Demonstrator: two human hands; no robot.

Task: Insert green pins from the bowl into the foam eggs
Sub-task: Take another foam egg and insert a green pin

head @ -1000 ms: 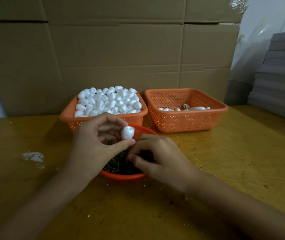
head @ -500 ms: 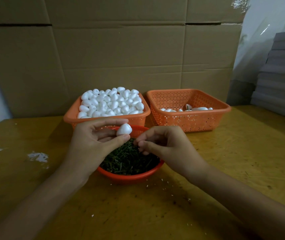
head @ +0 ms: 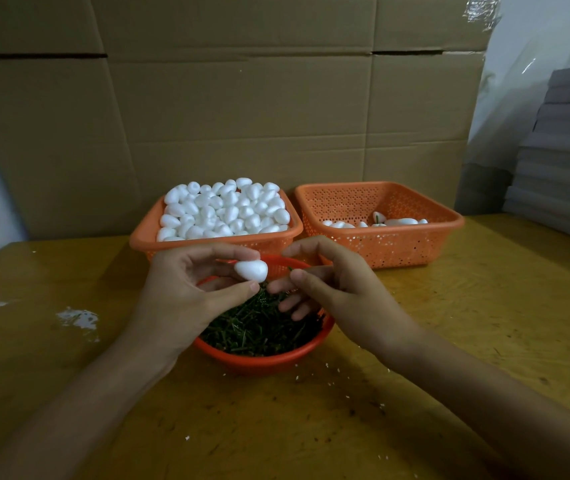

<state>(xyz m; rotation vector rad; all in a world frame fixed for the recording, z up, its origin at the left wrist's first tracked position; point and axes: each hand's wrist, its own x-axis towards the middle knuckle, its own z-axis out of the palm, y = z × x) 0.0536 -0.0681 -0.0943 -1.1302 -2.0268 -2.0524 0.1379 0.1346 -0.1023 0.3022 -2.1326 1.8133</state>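
At frame centre, above the bowl [head: 262, 363] of green pins [head: 259, 330], a foam egg [head: 251, 270] is pinched by the left hand [head: 186, 289]; the pin [head: 290, 268] gripped by the right hand [head: 339, 289] should be pushed in squarely.

A yellow wooden table [head: 484, 341] is filling the near ground, its top scuffed and speckled. White crumbs [head: 328, 365] are lying scattered near its middle, and a white smeared patch [head: 77, 320] is showing on its left. At the far edge a left basket [head: 141, 237] and a right basket [head: 397, 247], both orange and perforated, are sitting just beside each other. Brown cardboard sheets [head: 242, 116] are standing behind them like a wall. Far right, a stack of grey boards [head: 564, 161] is rising, with clear plastic sheeting [head: 519, 64] hanging behind.
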